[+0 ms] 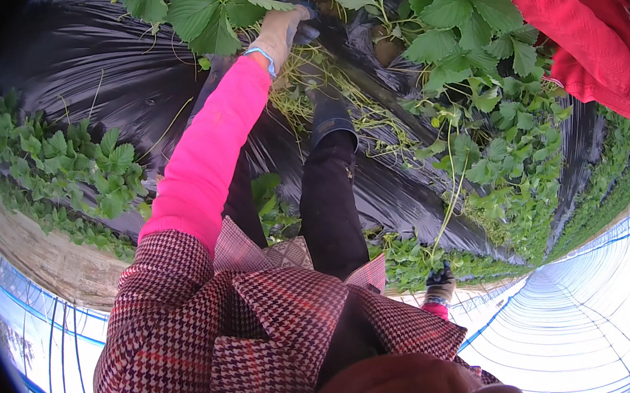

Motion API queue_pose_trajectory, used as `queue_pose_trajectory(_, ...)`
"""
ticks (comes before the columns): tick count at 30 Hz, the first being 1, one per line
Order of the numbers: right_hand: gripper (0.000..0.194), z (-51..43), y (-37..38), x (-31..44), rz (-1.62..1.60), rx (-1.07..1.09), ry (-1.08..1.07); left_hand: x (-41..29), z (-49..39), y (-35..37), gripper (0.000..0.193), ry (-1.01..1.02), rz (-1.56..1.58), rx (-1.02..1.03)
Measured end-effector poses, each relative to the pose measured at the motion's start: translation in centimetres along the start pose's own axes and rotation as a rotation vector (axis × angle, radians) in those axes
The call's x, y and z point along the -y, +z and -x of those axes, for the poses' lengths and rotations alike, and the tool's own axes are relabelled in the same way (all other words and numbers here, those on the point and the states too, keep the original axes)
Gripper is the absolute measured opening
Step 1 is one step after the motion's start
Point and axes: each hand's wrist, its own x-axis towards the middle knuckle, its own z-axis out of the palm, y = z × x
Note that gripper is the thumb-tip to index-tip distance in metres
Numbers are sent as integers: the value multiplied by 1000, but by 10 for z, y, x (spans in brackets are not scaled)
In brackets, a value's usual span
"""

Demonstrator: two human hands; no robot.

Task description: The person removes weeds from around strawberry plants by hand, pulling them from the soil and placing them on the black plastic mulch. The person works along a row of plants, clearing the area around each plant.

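Note:
My left hand (287, 28), in a pale glove with dark-coated fingers, reaches in among strawberry leaves (210, 17) at the top of the view. Its fingers are curled close to the plant's base; foliage and the hand itself hide whether they grip a stem. Lower right, my right hand (439, 282) wears a similar glove and is closed on long thin strawberry runners (452, 205), which trail up towards the plants. Most of the right arm is hidden behind my houndstooth jacket (297, 299). Loose pale runners (304, 94) lie heaped around my boot (331, 117).
Black plastic mulch (98, 52) covers the beds. Another person's red sleeve (549, 11) comes in at the upper right, beside strawberry plants (441, 28). More plant rows (70, 164) run off to the left. A greenhouse frame with clear film (571, 331) arches behind.

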Motion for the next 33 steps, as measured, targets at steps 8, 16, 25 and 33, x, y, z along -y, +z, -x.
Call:
queue_pose_trajectory(8,33,-36,138,-97,764,154,-460,0,-35,51,11,-26,616,32)
queue_pose_trajectory(16,39,-19,202,-41,891,467,-1003,-7,-60,40,9,-319,663,130)
queue_pose_trajectory(25,39,-31,206,-57,743,531,-941,20,-58,28,11,-8,275,111)
queue_pose_trajectory(33,41,-14,224,-31,968,527,-1040,6,16,-25,23,424,216,335)
